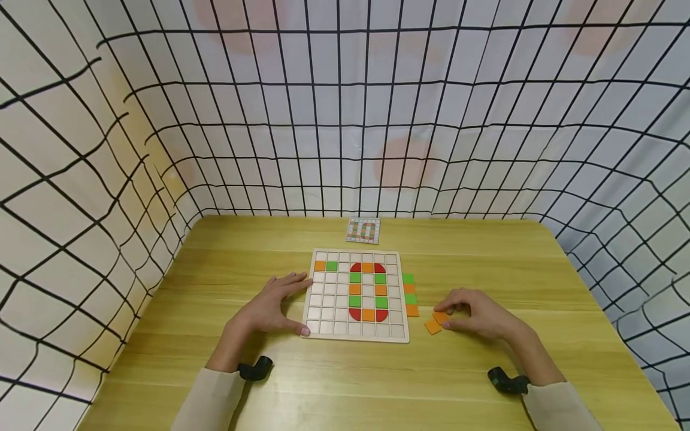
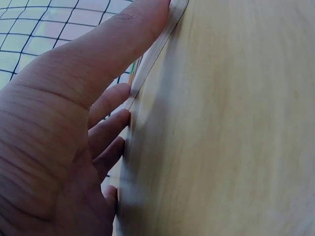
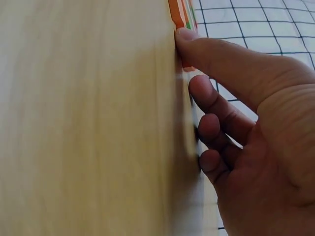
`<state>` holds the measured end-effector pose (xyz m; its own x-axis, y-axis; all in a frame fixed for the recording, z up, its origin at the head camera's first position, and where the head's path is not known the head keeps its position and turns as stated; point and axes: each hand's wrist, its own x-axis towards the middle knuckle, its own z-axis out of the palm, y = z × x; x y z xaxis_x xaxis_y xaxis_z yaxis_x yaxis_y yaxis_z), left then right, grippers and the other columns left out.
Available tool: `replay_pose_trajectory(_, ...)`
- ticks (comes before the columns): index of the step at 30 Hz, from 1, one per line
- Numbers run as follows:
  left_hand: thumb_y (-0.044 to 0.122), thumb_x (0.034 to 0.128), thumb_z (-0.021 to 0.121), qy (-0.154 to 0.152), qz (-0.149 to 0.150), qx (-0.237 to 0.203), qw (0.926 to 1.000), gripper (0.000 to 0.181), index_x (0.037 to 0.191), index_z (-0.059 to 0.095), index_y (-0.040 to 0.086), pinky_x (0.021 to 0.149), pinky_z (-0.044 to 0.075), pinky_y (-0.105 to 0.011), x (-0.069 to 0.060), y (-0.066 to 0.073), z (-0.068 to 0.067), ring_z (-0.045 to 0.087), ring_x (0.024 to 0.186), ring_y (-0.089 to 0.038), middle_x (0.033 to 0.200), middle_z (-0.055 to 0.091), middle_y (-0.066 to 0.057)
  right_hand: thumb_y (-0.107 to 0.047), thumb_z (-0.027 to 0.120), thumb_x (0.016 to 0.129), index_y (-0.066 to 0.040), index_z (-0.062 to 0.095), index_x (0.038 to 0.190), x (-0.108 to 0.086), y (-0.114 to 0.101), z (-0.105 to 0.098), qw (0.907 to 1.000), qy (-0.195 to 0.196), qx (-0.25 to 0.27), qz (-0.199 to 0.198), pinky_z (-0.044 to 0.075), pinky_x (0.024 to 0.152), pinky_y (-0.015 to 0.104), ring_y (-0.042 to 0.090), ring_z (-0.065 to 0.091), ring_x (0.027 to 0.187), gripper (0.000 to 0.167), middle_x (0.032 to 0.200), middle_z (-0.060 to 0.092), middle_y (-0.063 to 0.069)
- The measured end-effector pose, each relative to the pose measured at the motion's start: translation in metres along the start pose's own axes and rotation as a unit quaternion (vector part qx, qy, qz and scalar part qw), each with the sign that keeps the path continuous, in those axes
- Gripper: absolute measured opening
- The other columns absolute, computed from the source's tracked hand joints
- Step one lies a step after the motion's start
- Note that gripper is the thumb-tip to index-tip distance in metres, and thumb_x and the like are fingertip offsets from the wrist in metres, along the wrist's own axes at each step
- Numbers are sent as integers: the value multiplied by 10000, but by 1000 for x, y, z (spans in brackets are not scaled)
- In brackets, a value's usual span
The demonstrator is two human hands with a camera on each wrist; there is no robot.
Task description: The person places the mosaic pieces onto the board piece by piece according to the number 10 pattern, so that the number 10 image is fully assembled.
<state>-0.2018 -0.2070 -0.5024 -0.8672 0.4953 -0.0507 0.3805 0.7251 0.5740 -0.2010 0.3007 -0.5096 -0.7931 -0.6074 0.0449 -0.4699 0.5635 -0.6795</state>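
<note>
Worktop (image 1: 345,383) has streaky wood grain, and on it sits one pale square board (image 1: 326,302) with 14 flat tiles (image 1: 368,267): five orange, five green, four round-cornered red. Left hand (image 1: 268,305) is spread along the board's left edge; right hand (image 1: 481,314) pinches one of two orange squares (image 1: 441,318), right of a four-tile column (image 1: 410,288).

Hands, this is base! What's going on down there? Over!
Left hand touches the board's left edge. Right hand pinches an orange tile. Board partly filled. Green and orange tile row between right hand and board.
</note>
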Motion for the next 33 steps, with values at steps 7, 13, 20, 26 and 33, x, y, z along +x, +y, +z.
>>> replay_pose_trajectory(7,629,651,910,17,12,1,10000,1108,1574,452,223,1287,58,-639,0,1,-1,242,1580,-352,1689,326,-50,-306,819,890,-225,772,1122,1,1,2,9992,161,272,251,498,718,230,118,588,852,250,999,700,-59)
replay_pose_trajectory(13,628,649,911,17,11,38,10000,1113,1577,447,227,1287,56,-639,1,0,-2,243,1580,-352,1690,324,-51,-338,818,887,-243,775,1110,2,3,4,9983,315,160,462,498,697,211,69,575,813,246,924,664,-96)
replay_pose_trajectory(20,625,649,913,43,13,42,10000,1110,1575,451,225,1283,60,-647,1,-2,-1,245,1579,-355,1688,328,-56,-378,820,880,-248,773,1097,10,-1,5,9968,435,175,647,493,686,221,78,565,794,257,895,648,-90)
replay_pose_trajectory(26,631,652,909,18,49,45,10000,1114,1577,448,214,1282,66,-649,0,-2,0,242,1578,-364,1686,330,-67,-348,830,879,-227,773,1095,17,-8,7,9959,592,103,677,484,672,223,86,548,778,255,883,641,-78)
replay_pose_trajectory(33,646,645,905,12,-20,103,9999,1120,1581,440,244,1294,65,-620,0,-2,1,234,1584,-345,1689,325,-46,-382,822,881,-203,765,1117,32,-21,10,9944,716,36,779,462,690,233,117,541,812,301,897,634,-71)
